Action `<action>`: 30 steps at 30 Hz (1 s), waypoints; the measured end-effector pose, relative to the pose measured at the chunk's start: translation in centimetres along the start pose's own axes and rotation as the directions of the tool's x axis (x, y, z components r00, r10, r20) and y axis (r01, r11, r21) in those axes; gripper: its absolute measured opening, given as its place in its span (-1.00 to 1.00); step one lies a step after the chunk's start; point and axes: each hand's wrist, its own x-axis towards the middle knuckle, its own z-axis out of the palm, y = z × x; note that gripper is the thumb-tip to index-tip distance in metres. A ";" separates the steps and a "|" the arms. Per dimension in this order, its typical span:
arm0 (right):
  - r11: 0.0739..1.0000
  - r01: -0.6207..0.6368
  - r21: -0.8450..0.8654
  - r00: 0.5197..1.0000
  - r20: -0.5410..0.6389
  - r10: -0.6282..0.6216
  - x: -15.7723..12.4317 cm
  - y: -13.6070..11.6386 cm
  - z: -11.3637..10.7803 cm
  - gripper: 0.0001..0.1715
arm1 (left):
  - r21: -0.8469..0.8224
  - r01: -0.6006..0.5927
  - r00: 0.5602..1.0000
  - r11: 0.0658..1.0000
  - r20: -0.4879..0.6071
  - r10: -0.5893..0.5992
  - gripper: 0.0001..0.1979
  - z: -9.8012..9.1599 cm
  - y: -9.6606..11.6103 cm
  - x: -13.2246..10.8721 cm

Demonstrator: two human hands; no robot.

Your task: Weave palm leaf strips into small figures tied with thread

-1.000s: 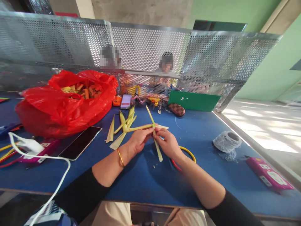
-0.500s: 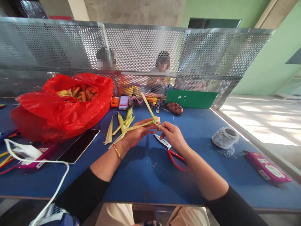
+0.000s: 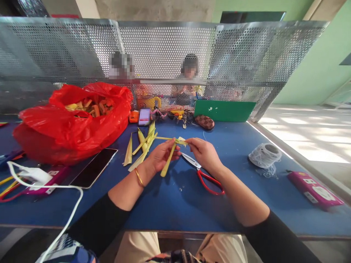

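Observation:
My left hand and my right hand meet above the middle of the blue table, both pinching a folded yellow-green palm leaf strip. One end of the strip hangs down and toward me past my left fingers, another runs left from the knot. Several loose leaf strips lie on the table just left of my left hand. Red-handled scissors lie under my right wrist, blades pointing toward the strip.
A red plastic bag of leaf pieces sits at the left, with a phone and a white cable in front of it. A white twine roll and a pink case lie at right. A perforated metal screen stands behind; two people sit beyond it.
The strip's long free end, which pointed up and away half a second ago, has swung down toward me. Both hands stayed together on it, shifting slightly.

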 end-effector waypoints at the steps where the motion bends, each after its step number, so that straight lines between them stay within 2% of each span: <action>1: 0.999 0.016 -0.041 1.000 0.013 -0.016 0.0 0.0 0.0 -0.66 | 0.023 -0.003 1.000 1.000 -0.004 0.003 -0.91 0.1 -0.2 0.0; 4: 0.991 0.006 -0.131 1.000 0.031 -0.001 -0.1 0.0 0.1 -0.70 | 0.080 -0.045 0.999 0.996 -0.021 0.047 -0.78 0.3 -0.7 -0.1; 7: 0.978 -0.062 -0.201 0.997 0.039 0.071 -0.2 -0.4 0.1 -0.78 | 0.114 -0.084 0.992 0.990 -0.084 0.094 -0.69 0.5 -1.0 0.1; 10: 0.966 -0.085 -0.244 0.992 0.069 0.104 -0.6 -1.2 0.2 -0.78 | 0.115 -0.122 0.982 0.986 -0.132 0.137 -0.68 0.6 -1.2 0.3; 13: 0.989 0.021 -0.144 0.985 0.175 0.005 -1.1 -1.9 0.4 -0.73 | 0.099 -0.167 0.974 0.981 -0.140 0.180 -0.83 0.7 -1.5 0.4; 15: 0.999 0.025 -0.046 0.977 0.215 -0.015 -1.1 -1.8 0.5 -0.71 | 0.089 -0.166 0.974 0.982 -0.139 0.178 -0.91 0.8 -1.5 0.3; 16: 1.000 -0.027 -0.008 0.980 0.199 0.028 -1.0 -1.7 0.5 -0.68 | 0.083 -0.153 0.977 0.985 -0.139 0.163 -0.92 0.8 -1.5 0.3; 18: 0.971 -0.215 0.106 0.972 0.119 0.202 -0.4 -1.0 0.5 -0.60 | 0.072 -0.112 0.984 0.991 -0.133 0.121 -0.93 0.9 -1.3 0.1; 19: 0.926 -0.318 0.204 0.948 0.092 0.305 -0.1 -0.6 0.6 -0.56 | 0.069 -0.094 0.987 0.993 -0.126 0.102 -0.92 1.0 -1.2 0.0; 21: 0.762 -0.466 0.449 0.878 0.128 0.461 0.5 0.2 0.6 -0.55 | 0.073 -0.065 0.992 0.995 -0.103 0.072 -0.91 1.1 -1.2 -0.2; 24: 0.441 -0.543 0.714 0.805 0.293 0.516 0.8 0.7 1.0 -0.59 | 0.099 -0.024 0.997 0.995 -0.069 0.030 -0.88 1.2 -1.4 -0.4; 26: 0.289 -0.547 0.785 0.779 0.352 0.519 0.6 0.7 1.3 -0.62 | 0.130 0.010 0.999 0.991 -0.039 -0.005 -0.90 1.1 -1.7 -0.4; 28: 0.248 -0.528 0.812 0.776 0.342 0.531 0.3 0.5 1.7 -0.63 | 0.165 0.050 0.999 0.985 -0.011 -0.049 -0.92 1.0 -1.9 -0.4; 30: 0.334 -0.477 0.813 0.815 0.267 0.515 0.1 0.3 2.0 -0.63 | 0.202 0.083 0.996 0.976 0.007 -0.086 -0.86 1.0 -2.0 -0.5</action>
